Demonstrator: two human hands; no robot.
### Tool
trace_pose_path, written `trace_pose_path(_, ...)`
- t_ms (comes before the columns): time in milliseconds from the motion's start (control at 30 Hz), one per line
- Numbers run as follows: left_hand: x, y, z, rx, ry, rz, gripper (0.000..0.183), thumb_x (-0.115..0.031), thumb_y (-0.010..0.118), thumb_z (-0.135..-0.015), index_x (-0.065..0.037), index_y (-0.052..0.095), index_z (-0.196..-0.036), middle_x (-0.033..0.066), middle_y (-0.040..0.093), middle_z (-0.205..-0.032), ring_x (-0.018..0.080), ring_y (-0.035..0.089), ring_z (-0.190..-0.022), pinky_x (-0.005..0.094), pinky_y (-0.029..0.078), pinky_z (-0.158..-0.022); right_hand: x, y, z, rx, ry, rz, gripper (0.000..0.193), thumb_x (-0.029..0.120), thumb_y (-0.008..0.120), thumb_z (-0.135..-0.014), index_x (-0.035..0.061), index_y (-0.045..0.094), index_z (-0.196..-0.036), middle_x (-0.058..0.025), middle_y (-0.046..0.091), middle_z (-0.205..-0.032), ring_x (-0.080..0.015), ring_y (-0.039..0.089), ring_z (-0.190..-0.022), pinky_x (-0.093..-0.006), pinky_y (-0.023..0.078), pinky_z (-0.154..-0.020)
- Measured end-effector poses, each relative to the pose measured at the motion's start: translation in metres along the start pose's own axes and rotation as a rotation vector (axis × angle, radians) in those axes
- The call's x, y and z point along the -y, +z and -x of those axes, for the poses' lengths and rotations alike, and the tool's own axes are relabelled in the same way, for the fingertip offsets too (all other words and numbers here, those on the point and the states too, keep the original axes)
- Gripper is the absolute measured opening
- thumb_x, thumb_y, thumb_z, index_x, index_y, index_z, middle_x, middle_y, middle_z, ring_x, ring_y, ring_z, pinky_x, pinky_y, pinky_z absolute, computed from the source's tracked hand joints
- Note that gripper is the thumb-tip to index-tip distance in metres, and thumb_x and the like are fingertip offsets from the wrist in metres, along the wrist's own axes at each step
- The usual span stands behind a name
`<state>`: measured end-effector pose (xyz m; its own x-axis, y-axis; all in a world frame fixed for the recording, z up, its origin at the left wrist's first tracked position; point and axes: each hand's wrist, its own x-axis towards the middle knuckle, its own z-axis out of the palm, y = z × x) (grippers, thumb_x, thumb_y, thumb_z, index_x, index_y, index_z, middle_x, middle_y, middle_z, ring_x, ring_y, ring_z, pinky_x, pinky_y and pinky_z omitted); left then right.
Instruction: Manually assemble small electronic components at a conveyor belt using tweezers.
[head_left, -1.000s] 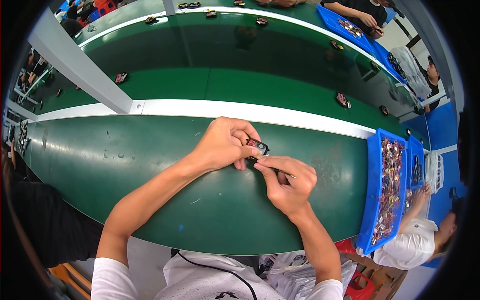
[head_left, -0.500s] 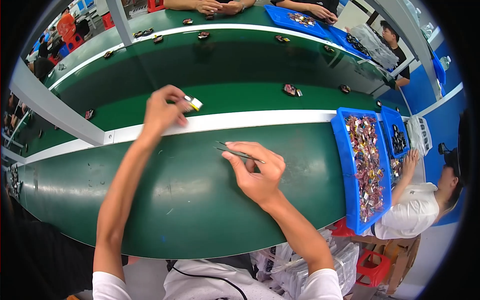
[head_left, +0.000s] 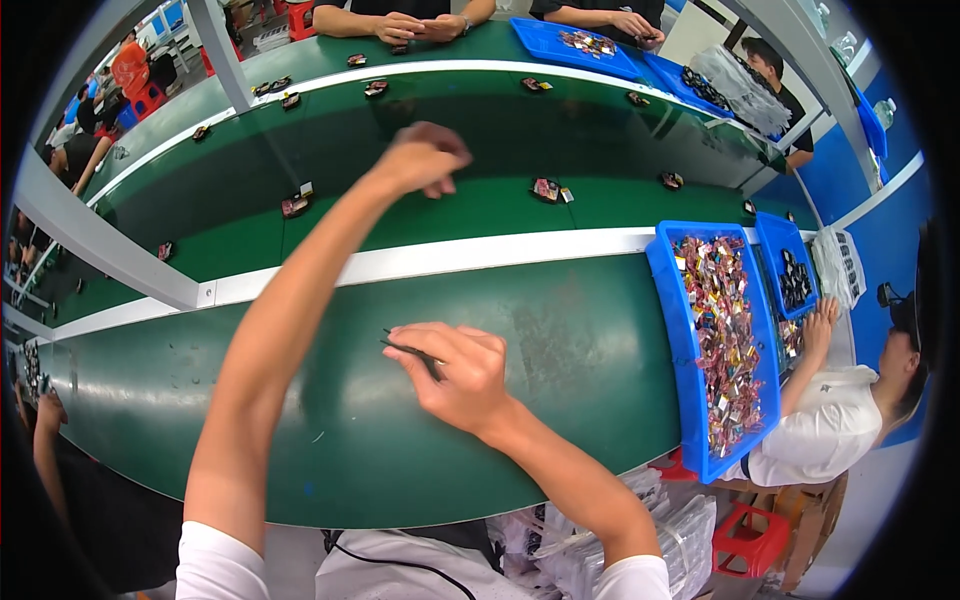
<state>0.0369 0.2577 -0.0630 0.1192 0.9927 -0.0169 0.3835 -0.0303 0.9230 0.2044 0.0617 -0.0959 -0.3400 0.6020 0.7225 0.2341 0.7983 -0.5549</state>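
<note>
My left hand (head_left: 425,160) reaches out over the green conveyor belt (head_left: 470,205), blurred by motion. Its thumb and fingers look apart, and I see nothing between them. To the right of it, a small black part with red wires and a white tag (head_left: 546,190) lies on the belt. A similar black part (head_left: 295,205) rests on the belt left of my forearm. Over the green worktop (head_left: 560,400), my right hand (head_left: 455,370) grips dark tweezers (head_left: 412,352), tips pointing left and holding nothing I can see.
A blue tray (head_left: 690,400) filled with small wired parts stands on the worktop's right side. Beyond it sits a smaller blue tray (head_left: 780,230) with black pieces. A white rail (head_left: 480,250) separates worktop and belt. A grey post (head_left: 110,235) rises at left. Co-workers sit across and at right.
My left hand has moved right and farther out; the tagged part it was at now lies on the belt. My right hand has shifted left with the tweezers. Parts on the belt have moved left.
</note>
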Motion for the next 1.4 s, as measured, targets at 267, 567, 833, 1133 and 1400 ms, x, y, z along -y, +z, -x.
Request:
trace_pose_path(267,-0.032,0.088,-0.05,0.076,-0.087,-0.232,0.031,-0.026,0.077,-0.089,0.005,0.07,-0.091,0.0108,0.067,-0.071,0.0154,0.064,-0.055,0.0292,0.054,-0.05,-0.002,0.004,-0.001,0.009,-0.001,-0.011,0.014,0.002,0.08,-0.077,0.007,0.072,-0.088,-0.002,0.075,-0.087,-0.0177,0.066,-0.059,-0.0283,0.044,-0.05)
trace_pose_path(567,-0.025,0.053,-0.009,-0.01,-0.092,-0.101,0.024,-0.022,0.072,-0.094,-0.001,0.065,-0.086,0.0058,0.063,-0.064,0.0109,0.052,-0.046,0.0291,0.038,-0.044,0.001,0.002,-0.003,0.018,0.003,-0.04,0.013,0.003,0.08,-0.077,0.0071,0.072,-0.087,-0.0029,0.075,-0.083,-0.0183,0.063,-0.055,-0.0287,0.044,-0.049)
trace_pose_path(833,0.013,0.002,0.132,-0.157,-0.057,0.14,0.016,-0.013,0.069,-0.095,0.002,0.065,-0.091,0.005,0.063,-0.063,0.0096,0.054,-0.044,0.0272,0.036,-0.039,0.004,-0.001,-0.001,0.081,0.365,-0.184,0.013,0.005,0.084,-0.078,0.0004,0.073,-0.084,-0.007,0.077,-0.086,-0.0059,0.043,-0.043,-0.0252,0.035,-0.043)
trace_pose_path(1133,0.034,0.014,0.219,-0.244,-0.1,0.443,0.017,-0.008,0.065,-0.099,0.006,0.065,-0.107,0.0085,0.069,-0.08,0.008,0.058,-0.049,0.0223,0.04,-0.04,0.005,-0.007,-0.009,-0.053,0.628,-0.447,0.01,-0.004,0.078,-0.086,-0.0016,0.072,-0.094,0.0011,0.068,-0.077,0.0017,0.043,-0.054,-0.0179,0.03,-0.048)
trace_pose_path(1400,0.038,0.014,0.221,-0.221,-0.032,0.423,0.017,-0.008,0.065,-0.099,0.007,0.065,-0.108,0.0088,0.07,-0.08,0.0085,0.059,-0.05,0.0228,0.042,-0.041,0.004,-0.006,-0.009,-0.021,0.607,-0.289,0.012,-0.002,0.08,-0.085,0.0001,0.073,-0.095,0.0044,0.063,-0.068,0.0016,0.041,-0.052,-0.0186,0.027,-0.048)
